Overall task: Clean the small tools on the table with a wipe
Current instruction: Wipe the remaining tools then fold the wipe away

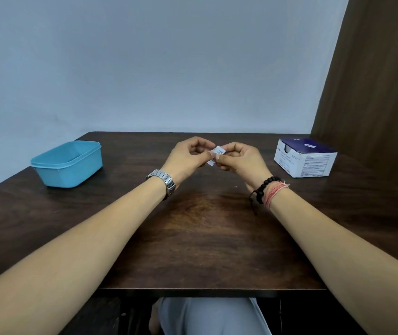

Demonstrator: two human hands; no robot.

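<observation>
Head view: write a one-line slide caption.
Both hands pinch a small white wipe packet above the table.

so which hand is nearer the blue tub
Left. The left hand is mid-table, to the right of the blue tub, pinching the wipe packet. The right hand grips the packet's other side, farther off.

No text can be read for certain. The small white paper sachet [218, 153] pinched between both hands carries dark print too small to make out, and the white-and-navy cardboard box [305, 157] bears blurred lines of lettering and a small label.
</observation>
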